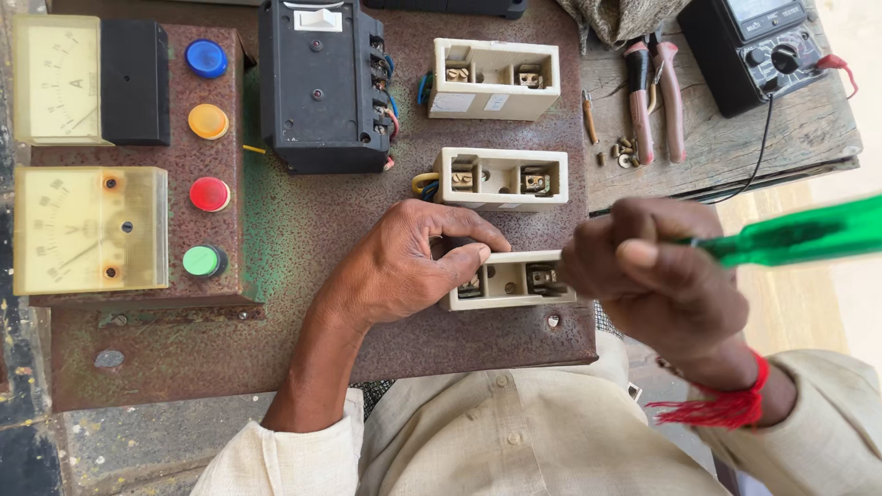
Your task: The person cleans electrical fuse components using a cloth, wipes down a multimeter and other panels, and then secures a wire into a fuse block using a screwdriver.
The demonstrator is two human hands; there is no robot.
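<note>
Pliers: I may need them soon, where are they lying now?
In the head view the pliers lie upper right on the wooden bench, between the rusty panel and the black multimeter.

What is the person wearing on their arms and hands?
Both arms wear loose cream cloth sleeves. The left sleeve is pushed up the forearm. The right wrist has a red thread band with a frayed tassel. The left hand and right hand are bare, with no gloves.

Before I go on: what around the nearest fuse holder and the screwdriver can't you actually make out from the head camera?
- Screwdriver tip: hidden behind the right hand.
- Left end of the nearest fuse holder: covered by the left hand.
- Green handle: blurred, its end cut off by the right edge.
- Loose small parts by the pliers: too small to identify.
- Multimeter: top cut off by the frame edge.
</note>
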